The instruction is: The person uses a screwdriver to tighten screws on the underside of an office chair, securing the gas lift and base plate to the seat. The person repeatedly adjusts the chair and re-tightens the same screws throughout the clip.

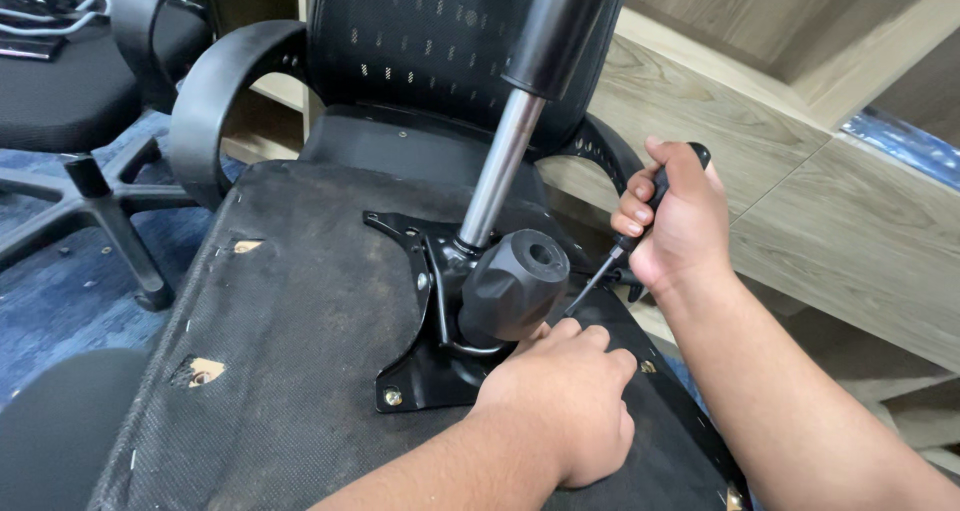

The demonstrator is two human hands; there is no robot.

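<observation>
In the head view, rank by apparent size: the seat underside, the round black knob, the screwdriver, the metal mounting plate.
1. seat underside
2. metal mounting plate, partly hidden
3. round black knob
4. screwdriver, thin, mostly hidden in the right hand

There is one view only, from a camera worn on the person's head. It looks steeply down and forward, along both forearms, which enter from the lower right edge. It sits close: the upturned underside of a chair seat (300, 311) fills most of the picture, with the metal plate (415, 271) and the gas cylinder (505, 161) near the middle. The cylinder rises toward the lens and runs out of the top edge. Beyond the seat, the view takes in a blue carpeted floor (60, 301) at left and wooden panels (800, 231) at right.
</observation>
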